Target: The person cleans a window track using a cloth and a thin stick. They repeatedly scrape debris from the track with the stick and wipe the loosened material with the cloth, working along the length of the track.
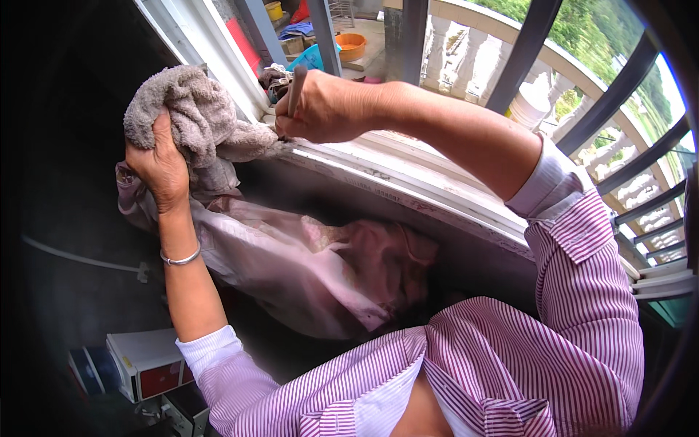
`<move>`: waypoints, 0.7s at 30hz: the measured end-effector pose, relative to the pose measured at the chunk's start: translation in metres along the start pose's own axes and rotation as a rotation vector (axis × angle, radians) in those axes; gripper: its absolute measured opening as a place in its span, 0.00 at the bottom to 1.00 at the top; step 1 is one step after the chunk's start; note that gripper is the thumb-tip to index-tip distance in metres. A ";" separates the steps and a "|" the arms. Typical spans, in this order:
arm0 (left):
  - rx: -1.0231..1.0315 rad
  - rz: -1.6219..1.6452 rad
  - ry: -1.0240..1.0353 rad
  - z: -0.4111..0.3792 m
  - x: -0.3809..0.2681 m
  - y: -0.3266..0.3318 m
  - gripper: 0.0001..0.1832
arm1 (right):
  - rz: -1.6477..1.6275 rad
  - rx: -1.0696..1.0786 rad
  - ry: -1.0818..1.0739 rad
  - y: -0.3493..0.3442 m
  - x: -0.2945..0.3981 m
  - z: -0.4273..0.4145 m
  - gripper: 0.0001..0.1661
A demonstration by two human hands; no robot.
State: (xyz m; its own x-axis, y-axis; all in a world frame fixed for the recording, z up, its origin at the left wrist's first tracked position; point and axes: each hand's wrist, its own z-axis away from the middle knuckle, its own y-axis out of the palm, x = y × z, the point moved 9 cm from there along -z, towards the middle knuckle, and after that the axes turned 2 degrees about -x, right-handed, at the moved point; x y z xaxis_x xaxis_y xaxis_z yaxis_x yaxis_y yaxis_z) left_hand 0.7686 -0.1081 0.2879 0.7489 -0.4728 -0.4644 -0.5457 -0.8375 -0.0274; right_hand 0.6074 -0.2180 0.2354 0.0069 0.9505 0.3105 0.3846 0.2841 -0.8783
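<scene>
My left hand point(161, 164) grips a bunched grey terry cloth point(183, 109) at the window's left corner. A tail of the cloth reaches along the sill to my right hand point(322, 109). That hand is closed around a narrow grey handle point(296, 90); the tool's lower end is hidden, so its kind cannot be told. Both the fist and the cloth's end are at the corner of the white window frame point(349, 164), whose track bears dirt. Below the sill lies a heap of pinkish fabric point(284, 257).
Dark metal bars point(510, 54) stand just outside the window. Beyond them are an orange basin point(350, 47), a white bucket point(529, 104) and a balustrade point(475, 52). A white and red box point(147, 355) sits at lower left, near a pale cable point(82, 257).
</scene>
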 end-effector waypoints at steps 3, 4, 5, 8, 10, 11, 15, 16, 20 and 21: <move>0.013 0.026 -0.020 0.001 -0.001 0.006 0.16 | -0.041 -0.011 0.002 -0.007 0.000 0.010 0.14; 0.030 0.016 -0.026 0.002 0.000 0.009 0.15 | 0.001 0.018 0.027 -0.006 0.006 0.015 0.14; 0.046 0.008 -0.032 0.003 -0.001 0.012 0.15 | 0.042 0.048 0.054 -0.005 0.011 0.020 0.14; 0.101 0.027 -0.032 0.006 -0.013 0.024 0.14 | -0.025 -0.095 -0.015 -0.017 0.017 0.045 0.13; 0.146 0.032 -0.039 0.009 -0.018 0.034 0.13 | -0.118 -0.115 0.050 -0.033 0.021 0.065 0.15; 0.178 0.028 -0.046 0.012 -0.019 0.038 0.14 | -0.108 -0.092 0.057 -0.035 0.024 0.072 0.15; 0.290 0.093 -0.065 0.021 -0.024 0.071 0.14 | 0.100 0.007 -0.091 -0.052 0.047 0.107 0.13; 0.306 0.101 -0.087 0.024 -0.026 0.079 0.13 | 0.100 0.055 -0.070 -0.058 0.050 0.113 0.14; 0.377 0.030 -0.072 0.041 -0.043 0.114 0.13 | 0.142 0.174 -0.017 -0.068 0.052 0.143 0.16; 0.404 0.020 -0.090 0.044 -0.050 0.102 0.12 | 0.101 0.209 0.009 -0.067 0.063 0.142 0.16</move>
State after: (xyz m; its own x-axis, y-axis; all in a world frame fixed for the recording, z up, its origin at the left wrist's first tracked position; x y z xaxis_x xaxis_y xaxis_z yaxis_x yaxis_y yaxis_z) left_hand 0.6594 -0.1579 0.2695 0.7110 -0.4469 -0.5430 -0.6765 -0.6455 -0.3545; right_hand 0.4507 -0.1593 0.2620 0.0438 0.9746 0.2197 0.1822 0.2085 -0.9609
